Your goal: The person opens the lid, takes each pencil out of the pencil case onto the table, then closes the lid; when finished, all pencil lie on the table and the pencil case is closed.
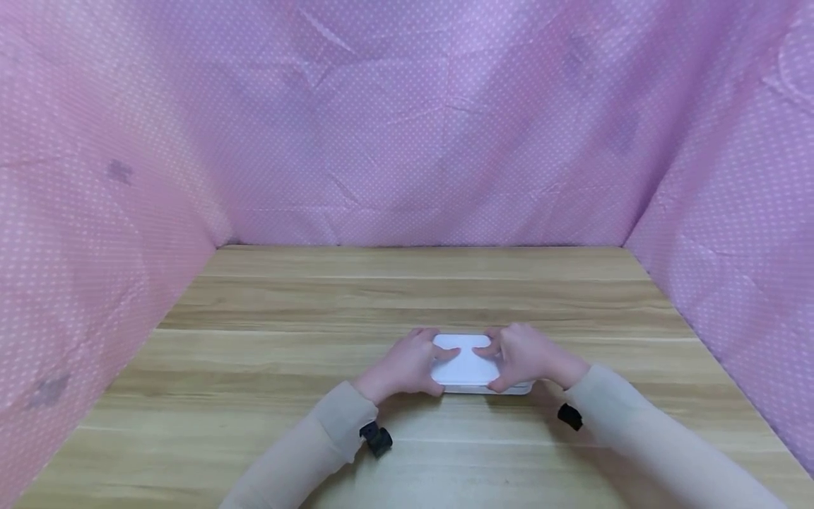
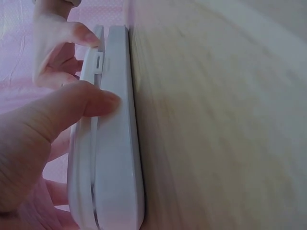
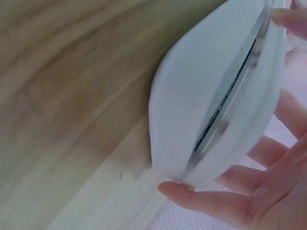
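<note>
A flat white case (image 1: 468, 369) with rounded corners lies on the wooden table (image 1: 407, 297), near its front middle. My left hand (image 1: 410, 362) grips the case's left end, fingers over the top and thumb on the near edge. My right hand (image 1: 523, 357) holds the right end the same way. In the left wrist view the case (image 2: 112, 158) shows a seam and a small latch tab (image 2: 97, 62), with my left thumb (image 2: 76, 105) pressed on the lid's edge. In the right wrist view the case (image 3: 201, 91) shows a dark gap along its seam, my right fingers (image 3: 230, 201) curled round it.
Pink dotted cloth (image 1: 407, 127) walls the table in at the back, left and right. Bare wood stretches behind and beside the case. Black wrist cameras (image 1: 376, 438) sit on both sleeves.
</note>
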Motion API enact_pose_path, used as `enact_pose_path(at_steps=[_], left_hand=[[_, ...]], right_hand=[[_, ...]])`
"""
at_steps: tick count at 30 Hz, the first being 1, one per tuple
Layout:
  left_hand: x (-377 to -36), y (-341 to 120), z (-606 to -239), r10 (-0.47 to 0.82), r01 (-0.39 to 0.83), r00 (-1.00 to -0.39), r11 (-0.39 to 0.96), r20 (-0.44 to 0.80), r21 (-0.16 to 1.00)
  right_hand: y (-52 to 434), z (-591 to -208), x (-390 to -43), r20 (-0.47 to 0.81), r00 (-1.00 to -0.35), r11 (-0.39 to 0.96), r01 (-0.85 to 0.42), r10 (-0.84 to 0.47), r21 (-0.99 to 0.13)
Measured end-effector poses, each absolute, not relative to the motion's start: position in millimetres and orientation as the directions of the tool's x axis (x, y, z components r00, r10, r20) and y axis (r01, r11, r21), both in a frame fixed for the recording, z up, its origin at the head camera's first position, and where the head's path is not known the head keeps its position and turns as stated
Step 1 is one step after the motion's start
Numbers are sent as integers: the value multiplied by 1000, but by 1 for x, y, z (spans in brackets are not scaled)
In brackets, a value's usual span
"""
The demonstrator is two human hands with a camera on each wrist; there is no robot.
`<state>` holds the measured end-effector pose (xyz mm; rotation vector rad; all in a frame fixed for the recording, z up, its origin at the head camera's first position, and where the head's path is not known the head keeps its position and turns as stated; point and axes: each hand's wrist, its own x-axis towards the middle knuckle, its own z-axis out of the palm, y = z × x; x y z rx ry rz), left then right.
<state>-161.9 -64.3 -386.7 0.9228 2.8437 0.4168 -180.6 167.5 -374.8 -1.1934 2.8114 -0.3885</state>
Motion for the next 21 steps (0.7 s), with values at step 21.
enact_pose_path(at_steps=[21], left_hand=[[-161,-75,-386,646,631,-763,741,11,228]], right_hand=[[181,-369,-176,39,-662,614,-713,-748,-338]])
